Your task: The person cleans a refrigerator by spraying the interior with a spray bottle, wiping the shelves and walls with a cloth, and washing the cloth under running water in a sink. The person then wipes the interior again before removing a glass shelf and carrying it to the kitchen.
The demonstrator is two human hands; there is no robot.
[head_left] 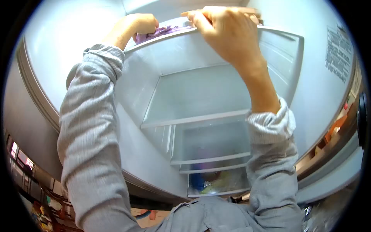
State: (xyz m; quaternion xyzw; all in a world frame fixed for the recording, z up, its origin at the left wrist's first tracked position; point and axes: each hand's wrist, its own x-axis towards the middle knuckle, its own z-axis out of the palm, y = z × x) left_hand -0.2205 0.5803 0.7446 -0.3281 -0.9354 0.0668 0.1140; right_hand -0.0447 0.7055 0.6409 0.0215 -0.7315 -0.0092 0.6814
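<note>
Grey sleeves (91,127), cuffs turned back, stand nearest the viewer, both raised into an open fridge (319,96). Left hand (143,25): fingers bent and close together at the left end of a purple bundle (162,34); whether they pinch it cannot be told. Right hand (230,34): fingers curled at a tan slab (247,9), which is blurred and partly hidden behind the knuckles; the grip itself is out of sight. The bundle, crumpled in look, lies just behind the rim of the top shelf (166,38), between the hands and nearer the left. For work at this height, sound practice would be a firm hold with each hand, the slab kept level, and the bundle kept from catching on the rim; elbows kept bent should spare the shoulders and steady the fingers. Farther out, a middle shelf (195,120) crosses below the wrists, blue (198,181) and yellow-green (217,183) shapes show dimly through the lowest pane, and a printed label (338,54) marks the right wall
</note>
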